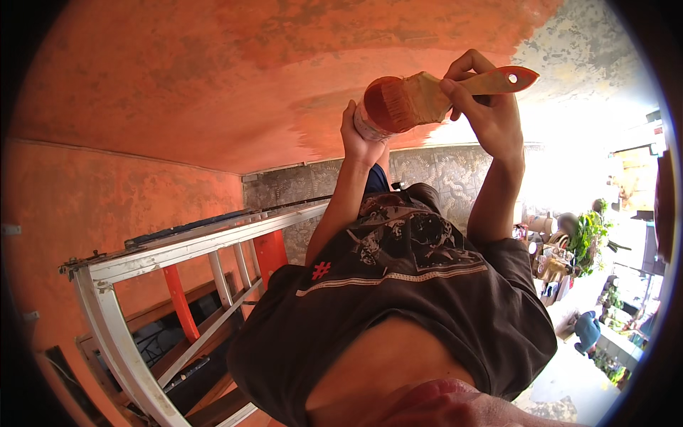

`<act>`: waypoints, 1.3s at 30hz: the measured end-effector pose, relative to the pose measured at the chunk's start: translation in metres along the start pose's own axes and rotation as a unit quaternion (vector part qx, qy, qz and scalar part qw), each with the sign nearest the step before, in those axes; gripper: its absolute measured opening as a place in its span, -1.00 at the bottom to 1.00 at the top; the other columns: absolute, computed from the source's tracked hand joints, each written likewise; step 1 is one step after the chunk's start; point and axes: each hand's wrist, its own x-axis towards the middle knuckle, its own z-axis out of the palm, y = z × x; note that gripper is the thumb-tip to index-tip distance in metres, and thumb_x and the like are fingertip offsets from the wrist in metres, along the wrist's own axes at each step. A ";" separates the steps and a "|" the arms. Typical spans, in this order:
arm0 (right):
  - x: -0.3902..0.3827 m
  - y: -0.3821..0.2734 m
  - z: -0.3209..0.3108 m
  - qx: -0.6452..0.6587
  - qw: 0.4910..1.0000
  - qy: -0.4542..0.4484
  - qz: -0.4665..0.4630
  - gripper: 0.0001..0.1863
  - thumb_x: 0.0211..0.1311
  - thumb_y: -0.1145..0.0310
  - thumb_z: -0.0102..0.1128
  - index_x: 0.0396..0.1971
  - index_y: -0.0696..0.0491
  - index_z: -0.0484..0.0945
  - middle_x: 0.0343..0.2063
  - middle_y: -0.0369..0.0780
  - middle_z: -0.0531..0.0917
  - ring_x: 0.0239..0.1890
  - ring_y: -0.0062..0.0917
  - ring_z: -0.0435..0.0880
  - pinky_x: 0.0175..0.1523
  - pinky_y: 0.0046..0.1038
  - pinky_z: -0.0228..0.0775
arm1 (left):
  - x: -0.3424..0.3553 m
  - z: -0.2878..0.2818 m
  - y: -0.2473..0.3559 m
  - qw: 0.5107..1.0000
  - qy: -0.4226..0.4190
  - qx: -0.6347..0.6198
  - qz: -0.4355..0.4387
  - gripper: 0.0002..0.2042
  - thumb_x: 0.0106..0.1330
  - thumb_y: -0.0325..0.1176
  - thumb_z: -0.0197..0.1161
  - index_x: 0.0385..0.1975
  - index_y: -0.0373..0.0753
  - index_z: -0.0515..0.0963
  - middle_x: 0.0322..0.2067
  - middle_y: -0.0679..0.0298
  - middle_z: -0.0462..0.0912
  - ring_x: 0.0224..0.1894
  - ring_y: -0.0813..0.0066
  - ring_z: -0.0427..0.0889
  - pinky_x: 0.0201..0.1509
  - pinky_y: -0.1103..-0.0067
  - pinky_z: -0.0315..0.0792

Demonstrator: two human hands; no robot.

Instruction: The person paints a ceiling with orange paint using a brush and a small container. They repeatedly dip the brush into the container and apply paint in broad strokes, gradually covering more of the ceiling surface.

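Biggest first: orange wall (284,85) fills the front, patchy finish, grey mottled section (583,57) at upper right. Dark printed shirt (427,313) on the wearer takes up the lower centre. White-framed stepladder (206,242) stands at the wearer's left, just beside the body; likely parked there for higher reach, can't confirm. Patterned floor (455,171) shows beyond the torso. Green plants (590,238) sit well off to the right.

Right hand (491,117): narrow grip, fingers and thumb pinching the wide flat brush (427,99) near where handle meets ferrule. Probably choked up for angle control. Handle end points right, bristles point left, over the container mouth.

Left hand (363,146): wrapped round the small round container (370,129), supporting it from below and the side. Mouth is turned toward the brush, presumably so drips land inside. Can't tell whether bristles touch the rim.

Smallest: orange-red paint (377,104) visible in the mouth, partly hidden by bristles.
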 end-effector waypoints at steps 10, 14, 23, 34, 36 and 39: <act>0.000 0.008 0.019 -0.182 0.978 -0.004 -0.103 -0.82 0.24 0.39 0.37 -0.33 0.10 0.52 -0.59 -0.31 0.58 -0.51 -0.62 0.60 -0.45 -0.45 0.33 | 0.004 0.010 -0.007 0.999 -0.014 0.047 0.014 -0.44 0.52 0.11 -0.10 0.19 -0.25 0.51 0.15 0.17 0.62 0.24 0.28 0.54 0.35 0.27 0.39; 0.003 0.010 0.030 -0.273 0.961 -0.021 -0.021 -0.69 0.24 0.12 0.31 -0.30 0.08 0.56 -0.63 -0.07 0.66 -0.45 -0.09 0.70 -0.29 -0.16 0.51 | 0.000 0.018 -0.007 0.996 -0.024 0.078 0.024 -0.41 0.51 0.12 -0.10 0.23 -0.26 0.49 0.20 0.16 0.59 0.28 0.24 0.51 0.40 0.25 0.35; 0.001 0.010 0.044 -0.296 0.954 -0.042 0.011 -0.69 0.26 0.15 0.30 -0.31 0.10 0.52 -0.64 0.03 0.63 -0.47 0.06 0.65 -0.29 0.00 0.47 | 0.003 0.002 -0.007 0.998 -0.050 0.031 0.004 -0.35 0.48 0.18 -0.20 0.34 -0.18 0.36 0.25 0.11 0.50 0.28 0.17 0.50 0.24 0.19 0.51; 0.006 0.018 0.047 -0.310 0.949 -0.060 0.021 -0.67 0.24 0.13 0.33 -0.29 0.11 0.54 -0.61 0.01 0.65 -0.45 0.04 0.65 -0.27 0.00 0.48 | 0.001 0.016 -0.009 0.998 -0.040 0.039 0.016 -0.37 0.50 0.13 -0.18 0.30 -0.27 0.39 0.24 0.11 0.52 0.29 0.18 0.50 0.38 0.24 0.39; 0.006 0.019 0.047 -0.315 0.947 -0.059 0.025 -0.66 0.23 0.12 0.33 -0.28 0.10 0.54 -0.61 0.01 0.65 -0.45 0.04 0.66 -0.27 -0.01 0.48 | 0.001 0.014 -0.008 0.998 -0.038 0.038 0.019 -0.37 0.50 0.13 -0.20 0.32 -0.25 0.37 0.25 0.10 0.50 0.29 0.15 0.49 0.36 0.20 0.42; 0.006 0.021 0.045 -0.317 0.947 -0.043 0.030 -0.65 0.22 0.09 0.34 -0.27 0.08 0.56 -0.61 0.00 0.65 -0.45 0.02 0.67 -0.28 -0.03 0.48 | 0.002 0.014 -0.008 0.999 -0.021 0.042 0.021 -0.38 0.49 0.13 -0.20 0.32 -0.21 0.37 0.23 0.11 0.51 0.27 0.15 0.51 0.29 0.21 0.47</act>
